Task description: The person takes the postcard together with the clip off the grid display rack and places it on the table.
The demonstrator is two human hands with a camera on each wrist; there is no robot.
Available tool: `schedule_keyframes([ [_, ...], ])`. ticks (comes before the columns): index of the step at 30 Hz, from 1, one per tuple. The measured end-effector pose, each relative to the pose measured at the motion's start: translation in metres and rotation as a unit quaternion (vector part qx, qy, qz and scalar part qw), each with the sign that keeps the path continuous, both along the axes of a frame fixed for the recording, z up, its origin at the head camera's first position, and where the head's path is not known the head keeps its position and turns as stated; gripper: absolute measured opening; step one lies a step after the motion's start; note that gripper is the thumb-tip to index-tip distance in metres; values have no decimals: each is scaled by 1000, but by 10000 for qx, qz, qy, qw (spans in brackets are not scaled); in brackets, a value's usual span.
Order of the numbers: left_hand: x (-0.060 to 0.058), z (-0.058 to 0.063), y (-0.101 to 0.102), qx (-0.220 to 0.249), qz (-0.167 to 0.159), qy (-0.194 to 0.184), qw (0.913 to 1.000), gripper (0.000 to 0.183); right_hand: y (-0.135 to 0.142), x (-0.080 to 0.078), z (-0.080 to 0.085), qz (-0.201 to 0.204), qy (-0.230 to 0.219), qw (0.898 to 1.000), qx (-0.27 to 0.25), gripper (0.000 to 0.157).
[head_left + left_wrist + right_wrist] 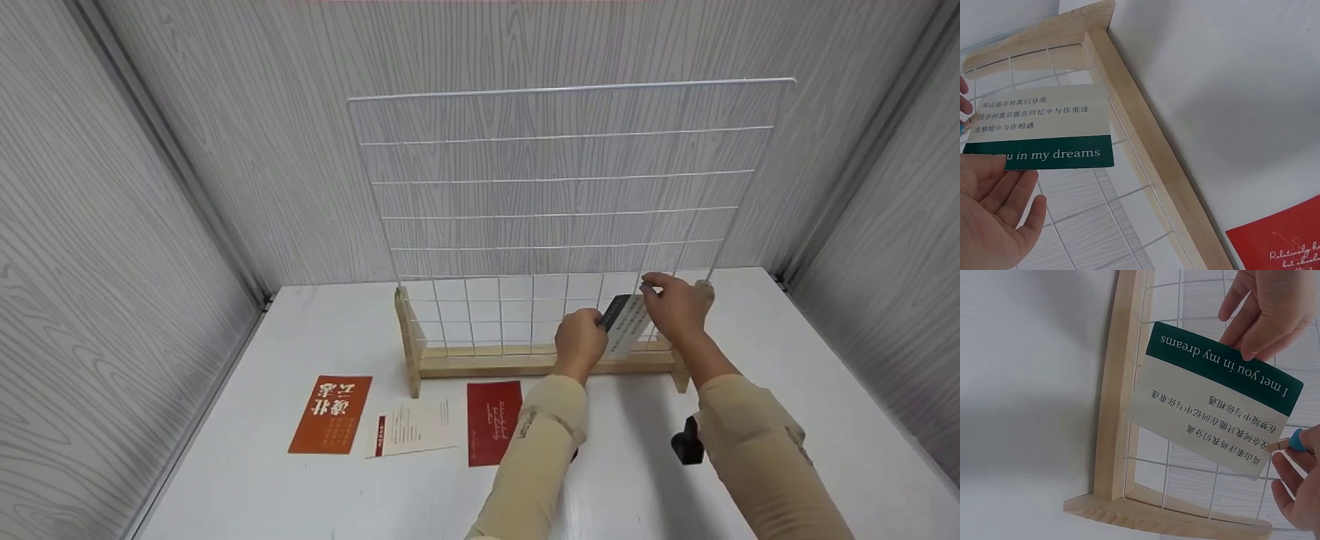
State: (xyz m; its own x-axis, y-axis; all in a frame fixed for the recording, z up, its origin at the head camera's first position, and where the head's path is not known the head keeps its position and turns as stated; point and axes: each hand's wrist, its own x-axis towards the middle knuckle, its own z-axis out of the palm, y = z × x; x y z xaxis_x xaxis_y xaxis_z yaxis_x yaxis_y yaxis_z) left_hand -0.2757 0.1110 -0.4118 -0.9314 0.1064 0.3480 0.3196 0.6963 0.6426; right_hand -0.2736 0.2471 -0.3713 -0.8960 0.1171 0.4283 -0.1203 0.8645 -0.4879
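My left hand (580,341) pinches a green-and-cream printed card (1202,410) by its green edge, thumb on one face and fingers behind. The card is held in front of a white wire grid (532,307), near its right end, and slants in the head view. My right hand (679,307) grips a small wooden clothespin (1279,445) with a blue part, its tip at the cream edge of the card, opposite the left hand. In the left wrist view, only fingertips (964,98) of the right hand show at the left border.
A wooden stand (487,367) carries the upright grid. On the white table (247,480) lie an orange card (330,427), a white card (416,431) and a red card (491,420), left of the arms. A black object (688,444) sits by the right sleeve.
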Motion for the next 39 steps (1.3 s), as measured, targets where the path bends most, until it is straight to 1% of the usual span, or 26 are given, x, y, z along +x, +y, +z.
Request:
schedule_keyframes([
  [3, 0, 2, 4, -234, 172, 11, 9996, 11, 0, 0, 0, -116, -11, 9999, 48, 23],
  [6, 1, 5, 7, -465, 286, -3, 9985, 11, -1, -1, -2, -220, 72, 9997, 101, 21],
  [10, 2, 6, 7, -609, 271, 74, 9977, 10, -1, -3, -5, -301, 199, 9992, 173, 18],
  [13, 2, 5, 7, -645, 254, 68, 9976, 11, 1, -3, -7, -249, 224, 9992, 218, 16],
  [17, 3, 4, 6, -807, 343, -9, 9962, 11, 3, -4, -10, -80, 372, 9987, 344, 13],
  [19, 3, 6, 6, -938, 362, 30, 9949, 10, 4, -5, -11, -22, 552, 9977, 399, 11],
  [22, 4, 8, 6, -1053, 367, 188, 9936, 10, 5, -6, -12, 13, 874, 9954, 405, 9],
  [25, 5, 9, 7, -1086, 357, 330, 9929, 10, 7, -6, -12, 40, 1148, 9927, 375, 8],
  [29, 6, 8, 8, -1074, 306, 363, 9931, 11, 10, -4, -14, 56, 1369, 9897, 407, 7],
  [33, 6, 5, 7, -1017, 306, 359, 9937, 11, 13, -3, -17, 58, 1478, 9881, 410, 7],
  [39, 5, 3, 3, -777, 312, 393, 9957, 12, 13, -3, -17, 76, 1590, 9864, 399, 7],
])
